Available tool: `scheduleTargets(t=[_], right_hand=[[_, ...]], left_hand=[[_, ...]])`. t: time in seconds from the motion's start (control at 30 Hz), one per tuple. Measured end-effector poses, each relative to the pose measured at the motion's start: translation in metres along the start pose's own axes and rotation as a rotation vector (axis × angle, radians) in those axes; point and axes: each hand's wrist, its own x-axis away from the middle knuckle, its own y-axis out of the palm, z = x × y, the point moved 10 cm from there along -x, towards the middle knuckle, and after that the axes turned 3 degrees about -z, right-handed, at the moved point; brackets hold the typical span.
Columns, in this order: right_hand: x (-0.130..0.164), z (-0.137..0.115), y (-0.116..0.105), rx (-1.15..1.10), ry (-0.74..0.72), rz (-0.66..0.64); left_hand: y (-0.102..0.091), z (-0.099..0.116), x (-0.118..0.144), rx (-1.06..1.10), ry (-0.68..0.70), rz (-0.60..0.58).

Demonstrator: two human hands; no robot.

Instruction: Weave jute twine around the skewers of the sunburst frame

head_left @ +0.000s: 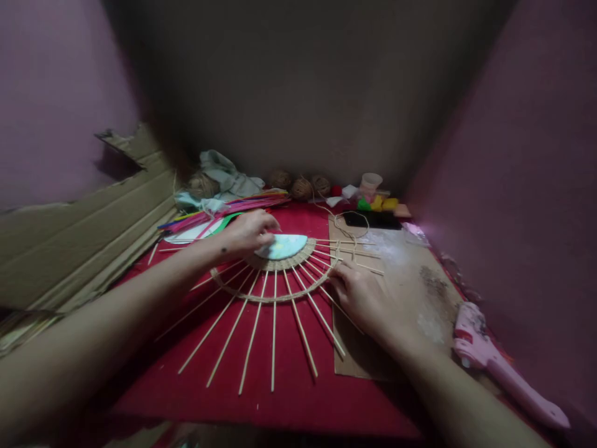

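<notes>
A half-round fan of thin wooden sticks (273,336) spreads over the red cloth. At its centre sits a pale half-disc (286,245) edged with a woven twine band (280,264). Farther out, an arc of twine (261,300) crosses the sticks. My left hand (252,233) is over the left end of the half-disc, fingers bent, with a gap between thumb and forefinger. On the right side, my right hand (361,295) has its fingers closed at the twine arc, among the sticks. A loose twine strand (351,233) runs from there toward the balls behind.
Twine balls (301,188), coloured pipe cleaners (233,205) and a small cup (371,182) line the back. Cardboard (405,274) lies under the right side. A pink glue gun (504,364) rests at right. Folded cardboard (93,236) leans at left.
</notes>
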Motion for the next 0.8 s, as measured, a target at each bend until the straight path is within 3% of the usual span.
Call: scheduleTargets(t=[0.1, 0.2, 0.33, 0.53, 0.67, 0.8], right_hand=[[0.002, 0.000, -0.006, -0.073, -0.056, 0.023], [0.003, 0.002, -0.006, -0.092, -0.103, 0.028], [0.003, 0.005, -0.005, -0.005, -0.101, 0.013], [0.005, 0.007, -0.018, 0.207, -0.003, -0.069], [0.005, 0.018, -0.029, 0.148, 0.064, -0.060], [0.001, 0.035, -0.031, 0.024, 0.086, -0.032]], left_hand=[[0.017, 0.074, 0.018, 0.235, 0.232, -0.085], [0.034, 0.110, 0.026, 0.236, 0.301, -0.132], [0.044, 0.115, 0.021, 0.237, 0.303, -0.118], [0.042, 0.119, 0.025, 0.274, 0.352, -0.017], [0.038, 0.130, 0.030, 0.260, 0.445, 0.045], [0.042, 0.144, 0.029, 0.224, 0.537, -0.017]])
